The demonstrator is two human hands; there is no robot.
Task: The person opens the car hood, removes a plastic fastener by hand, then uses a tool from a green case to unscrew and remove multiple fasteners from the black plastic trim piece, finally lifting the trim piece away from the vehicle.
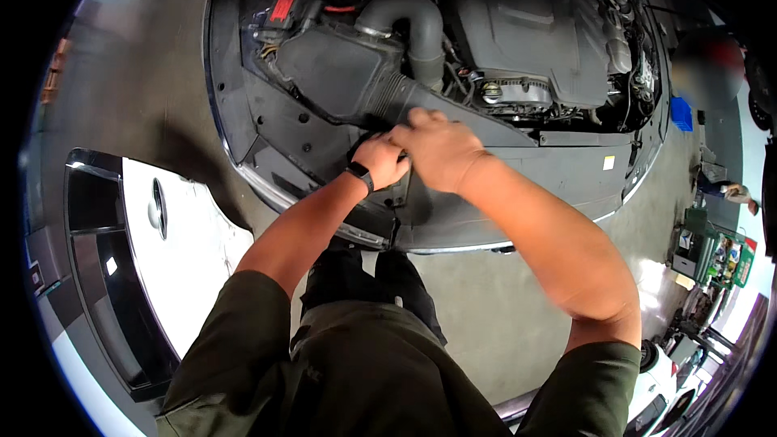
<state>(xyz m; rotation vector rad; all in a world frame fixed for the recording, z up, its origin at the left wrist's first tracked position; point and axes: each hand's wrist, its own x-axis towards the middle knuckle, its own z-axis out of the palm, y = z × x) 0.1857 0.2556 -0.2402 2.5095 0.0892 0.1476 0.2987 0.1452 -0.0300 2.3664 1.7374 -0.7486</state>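
Note:
Both hands are together over the front edge of an open car engine bay. My left hand, with a black band at the wrist, is curled low beside the front trim panel. Against it, slightly blurred, is my right hand, its fingers bent over the left one's fingertips. A dark shape shows by the left fingers, but what the hands grip is hidden. Just beyond them lie the ribbed plastic air intake duct and the black air filter housing. A thick curved intake hose rises from the housing.
The engine cover and oil filler cap lie to the right. A front cover panel runs along the edge. At left stands a white car door. A blue crate and another person are far right.

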